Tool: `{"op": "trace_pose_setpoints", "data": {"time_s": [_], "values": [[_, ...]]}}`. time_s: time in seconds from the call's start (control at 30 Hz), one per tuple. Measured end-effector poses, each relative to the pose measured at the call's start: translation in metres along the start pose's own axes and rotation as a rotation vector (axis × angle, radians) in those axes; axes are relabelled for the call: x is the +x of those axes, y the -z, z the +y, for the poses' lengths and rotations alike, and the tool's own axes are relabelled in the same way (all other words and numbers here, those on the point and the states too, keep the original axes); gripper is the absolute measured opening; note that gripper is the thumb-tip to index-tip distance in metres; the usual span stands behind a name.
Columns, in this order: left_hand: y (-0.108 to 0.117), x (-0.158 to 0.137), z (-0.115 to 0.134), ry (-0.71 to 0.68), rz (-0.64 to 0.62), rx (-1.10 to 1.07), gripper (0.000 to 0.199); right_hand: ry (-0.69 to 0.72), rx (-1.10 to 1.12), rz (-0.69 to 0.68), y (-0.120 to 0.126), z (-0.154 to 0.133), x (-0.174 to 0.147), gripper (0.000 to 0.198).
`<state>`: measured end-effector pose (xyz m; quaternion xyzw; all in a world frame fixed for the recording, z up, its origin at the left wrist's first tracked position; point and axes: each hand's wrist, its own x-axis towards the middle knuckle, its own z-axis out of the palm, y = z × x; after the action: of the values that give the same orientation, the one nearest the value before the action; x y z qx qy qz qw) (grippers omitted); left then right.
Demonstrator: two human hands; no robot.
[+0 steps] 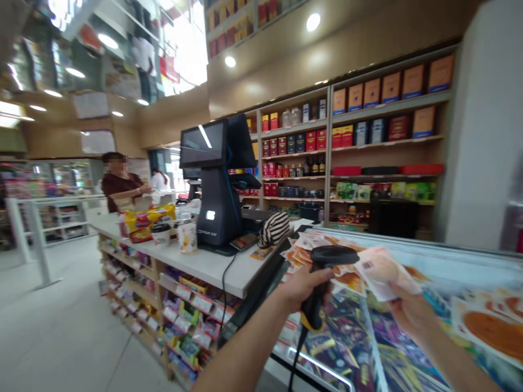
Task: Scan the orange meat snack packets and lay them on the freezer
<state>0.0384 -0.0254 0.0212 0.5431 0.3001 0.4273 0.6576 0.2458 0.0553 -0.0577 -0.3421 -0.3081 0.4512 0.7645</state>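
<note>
My left hand (300, 288) is wrapped round the grip of a black barcode scanner (334, 253) with a yellow base and a cable hanging down. The scanner's head points right, towards a clear-and-white food packet (382, 272) with a barcode on its face. Holding that packet by its lower right part is my right hand (408, 307), its fingers partly hidden behind it. Just beyond the scanner, a pile of flat packets with orange-brown contents (300, 247) lies on the glass top of a chest freezer (461, 258).
More orange-brown packets (490, 321) lie on the freezer at right. To the left, a counter (216, 272) carries a cash register (218, 190), a striped pouch (273, 228), cups (187, 237) and yellow bags (147, 220). A person (120, 182) stands behind it. Boxes fill the wall shelves (294, 130).
</note>
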Motion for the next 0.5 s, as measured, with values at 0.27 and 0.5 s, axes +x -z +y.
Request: {"op": "trace_pose_setpoints", "data": {"time_s": [0.27, 0.5], "values": [[0.008, 0.005, -0.004, 0.096, -0.003, 0.068, 0.032, 0.106, -0.147, -0.005, 0.004, -0.003, 0.004, 0.038], [0.014, 0.007, 0.002, 0.081, 0.047, 0.058, 0.031, 0.259, -0.565, 0.223, 0.046, -0.069, 0.038, 0.036]]}}
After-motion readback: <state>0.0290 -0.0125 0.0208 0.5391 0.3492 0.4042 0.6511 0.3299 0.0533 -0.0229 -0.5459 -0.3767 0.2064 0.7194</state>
